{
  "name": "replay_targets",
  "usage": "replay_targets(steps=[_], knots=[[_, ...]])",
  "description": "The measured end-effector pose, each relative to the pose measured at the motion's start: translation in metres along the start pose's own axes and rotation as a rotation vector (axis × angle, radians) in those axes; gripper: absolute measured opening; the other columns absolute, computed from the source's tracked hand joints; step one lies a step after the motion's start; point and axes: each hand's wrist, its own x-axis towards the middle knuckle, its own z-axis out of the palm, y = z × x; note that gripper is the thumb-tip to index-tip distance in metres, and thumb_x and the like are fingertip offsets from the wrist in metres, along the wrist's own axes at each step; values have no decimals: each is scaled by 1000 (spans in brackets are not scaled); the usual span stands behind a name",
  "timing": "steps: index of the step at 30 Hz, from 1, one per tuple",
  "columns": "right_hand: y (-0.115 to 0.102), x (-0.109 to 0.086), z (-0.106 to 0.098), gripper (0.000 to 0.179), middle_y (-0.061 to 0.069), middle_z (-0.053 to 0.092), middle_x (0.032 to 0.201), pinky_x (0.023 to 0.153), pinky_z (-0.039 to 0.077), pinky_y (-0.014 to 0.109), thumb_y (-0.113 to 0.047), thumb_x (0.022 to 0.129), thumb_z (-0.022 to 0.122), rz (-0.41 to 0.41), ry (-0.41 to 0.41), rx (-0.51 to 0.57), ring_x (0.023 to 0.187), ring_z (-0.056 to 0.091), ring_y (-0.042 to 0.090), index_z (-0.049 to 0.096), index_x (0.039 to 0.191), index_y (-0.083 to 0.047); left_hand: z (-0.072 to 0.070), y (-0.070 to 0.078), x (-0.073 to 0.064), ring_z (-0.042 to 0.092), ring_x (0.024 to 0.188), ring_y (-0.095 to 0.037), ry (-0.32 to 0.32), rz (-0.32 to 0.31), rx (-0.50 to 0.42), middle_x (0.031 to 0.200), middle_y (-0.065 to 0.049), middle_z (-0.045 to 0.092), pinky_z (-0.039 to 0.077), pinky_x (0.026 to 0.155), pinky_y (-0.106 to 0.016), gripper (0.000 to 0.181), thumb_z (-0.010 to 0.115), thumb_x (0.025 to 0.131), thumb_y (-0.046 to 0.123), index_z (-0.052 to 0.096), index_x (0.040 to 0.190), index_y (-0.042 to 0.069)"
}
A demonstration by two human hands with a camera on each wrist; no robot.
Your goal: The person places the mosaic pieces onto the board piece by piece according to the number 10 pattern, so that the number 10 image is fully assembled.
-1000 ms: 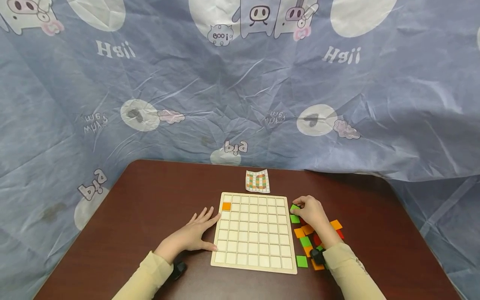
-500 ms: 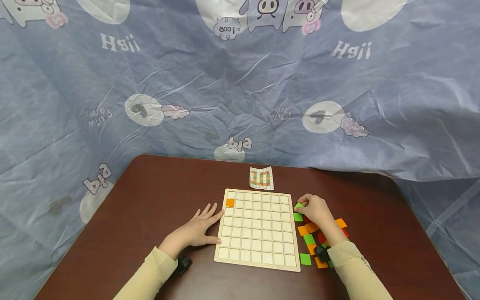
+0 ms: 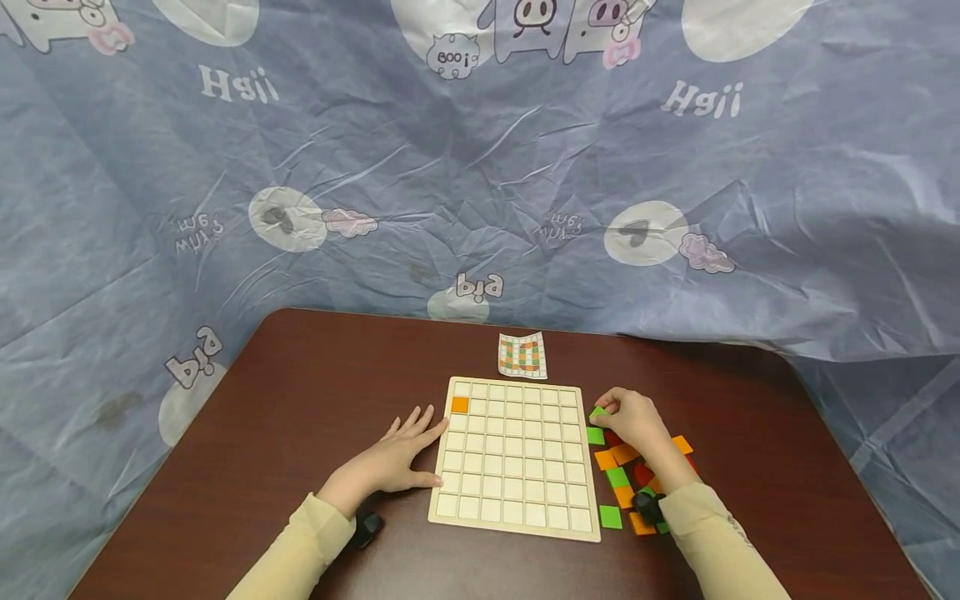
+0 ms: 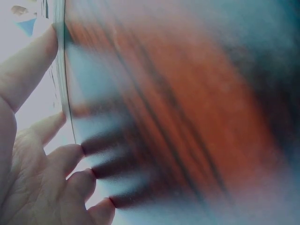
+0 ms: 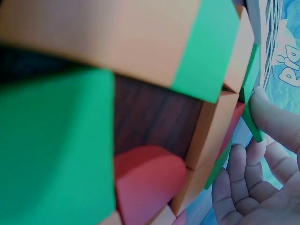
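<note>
A square wooden board (image 3: 513, 531) with a grid of pale cells lies on the table, one orange tile (image 3: 460, 405) in its left column near the top. My left hand (image 3: 390, 458) rests at the board's left edge, thumb and fingers spread; in the left wrist view the fingertips (image 4: 93, 173) reach the tabletop and the thumb touches the rim. Just right of the board, my right hand (image 3: 632, 419) pinches a green square tile (image 5: 253, 123) between thumb and fingers. Another green tile (image 3: 595, 436) lies right below it, beside the board.
Loose orange, green and red pieces are heaped under my right forearm, among them an orange tile (image 3: 624, 497) and a red rounded piece (image 5: 147, 180). A lone green tile (image 3: 611, 517) lies near the board's lower right corner. Behind the board is a paper with a coloured grid pattern (image 3: 522, 356).
The head view has shifted slightly. The green tile at my right fingertips looks a little more tilted than before. My left hand stays at the board's edge.
</note>
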Motion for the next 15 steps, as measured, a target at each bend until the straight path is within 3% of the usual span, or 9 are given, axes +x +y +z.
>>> replay_targets(steps=[8, 15], knots=[[1, -2, -5, 23, 10, 68, 92, 65, 50, 31, -23, 87, 76, -11, 26, 78, 77, 60, 20, 70, 99, -5, 1, -1, 1, 4, 153, -40, 3, -4, -4, 165, -19, 9, 8, 121, -61, 88, 71, 88, 43, 24, 158, 18], [-8, -3, -5, 35, 7, 71, 98, 76, 56, 33, -30, 89, 74, -4, 25, 353, 89, 66, 28, 67, 110, -3, 2, -1, 0, 4, 153, -40, 6, -6, -8, 165, -19, 9, 8, 121, -61, 88, 71, 88, 42, 23, 158, 18]])
